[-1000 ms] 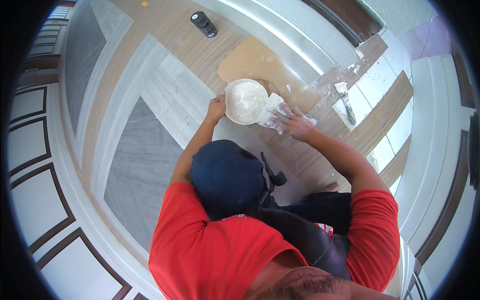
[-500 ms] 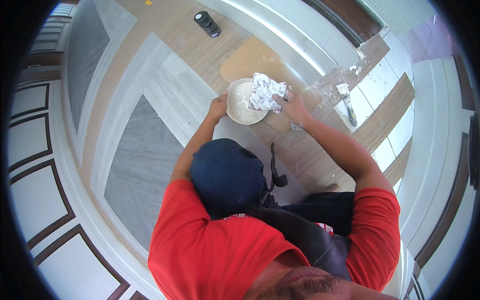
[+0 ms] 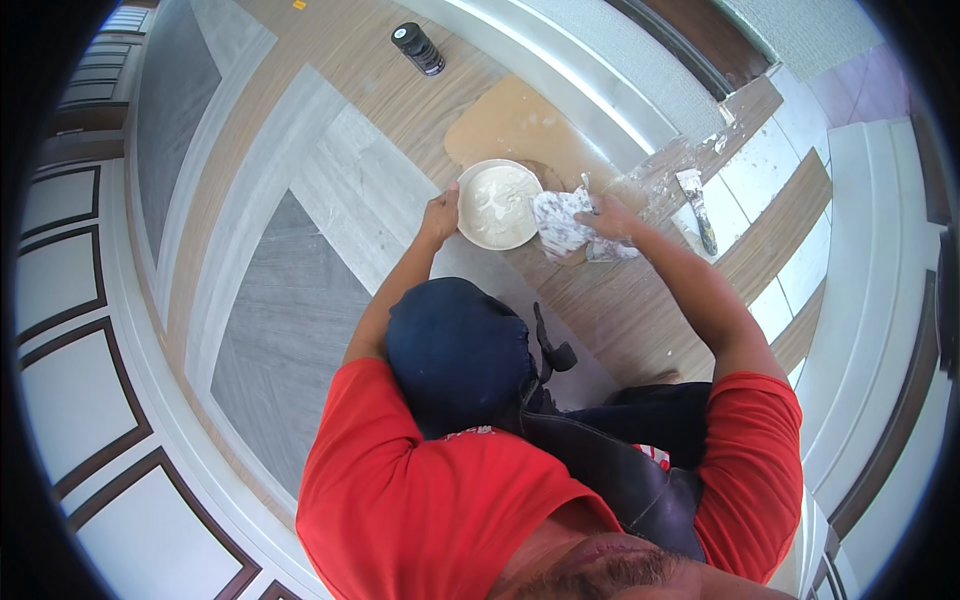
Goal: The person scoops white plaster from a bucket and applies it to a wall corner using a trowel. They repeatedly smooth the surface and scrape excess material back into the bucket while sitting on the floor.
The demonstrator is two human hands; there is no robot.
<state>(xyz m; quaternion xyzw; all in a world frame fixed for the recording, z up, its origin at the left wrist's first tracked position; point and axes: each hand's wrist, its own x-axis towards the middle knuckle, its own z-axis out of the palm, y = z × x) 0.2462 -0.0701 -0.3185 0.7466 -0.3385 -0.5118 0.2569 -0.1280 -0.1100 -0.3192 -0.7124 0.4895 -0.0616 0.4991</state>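
Observation:
My left hand point(image 3: 440, 213) grips the left rim of a round, shallow white bowl point(image 3: 464, 222). Inside it lies off-white powder or paste with brighter white streaks. Just right of the bowl, my right hand point(image 3: 612, 218) is closed on a crumpled bag point(image 3: 563, 222) that looks like thin plastic, smeared white with dark patches. The bag's edge is close to the bowl's right rim; I cannot tell if they touch. Under and behind the bowl is a flat tan sheet point(image 3: 525, 120) on the floor.
A white-caked scraper point(image 3: 698, 212) lies to the right on pale tiles. A black canister point(image 3: 418, 50) stands at the back. White crumbs litter wood-look planks point(image 3: 775, 215) beside the doorway. Near my knee point(image 3: 455, 340) a black strap point(image 3: 553, 350) hangs.
My right hand has drawn the bag right and slightly down, off the bowl, and it is more crumpled. More white shows in the bowl. My left hand keeps its hold.

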